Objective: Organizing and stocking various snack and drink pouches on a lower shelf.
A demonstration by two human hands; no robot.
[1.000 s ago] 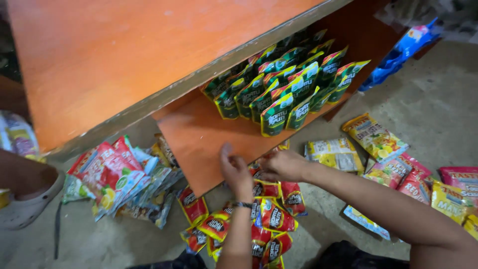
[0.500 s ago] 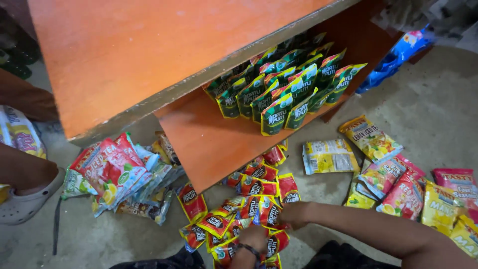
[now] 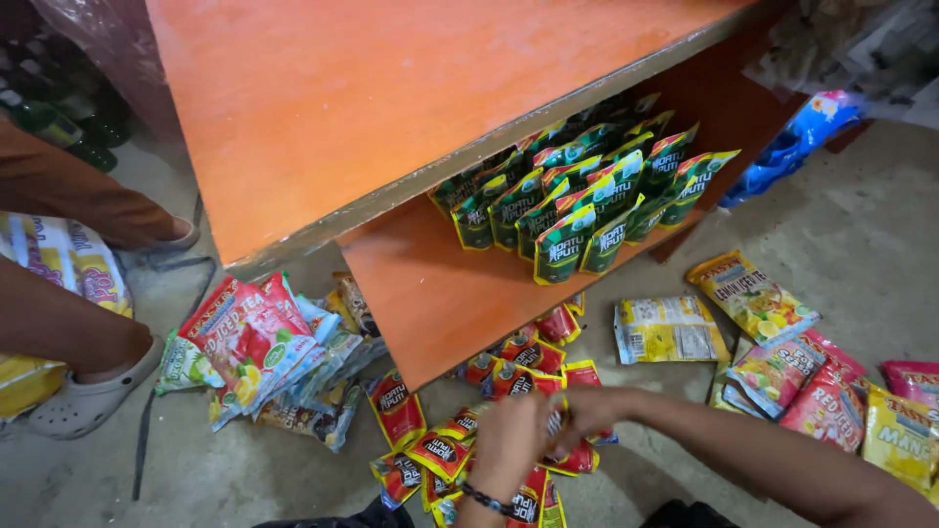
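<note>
Both hands meet over the red sachets [image 3: 509, 376] on the floor below the shelf [image 3: 430, 293]: left hand [image 3: 511, 442], right hand [image 3: 592, 409], fingers curled on one (grip blurred). Risk: slick foil slips, or green sachets [image 3: 587, 200] topple if bumped.

Small red sachets [image 3: 489, 411] with yellow corners and black label patches lie in a loose, overlapping heap on the concrete floor, just below the front edge of the orange shelf, near the scene's bottom centre. Most lie flat, tilted every way.
</note>
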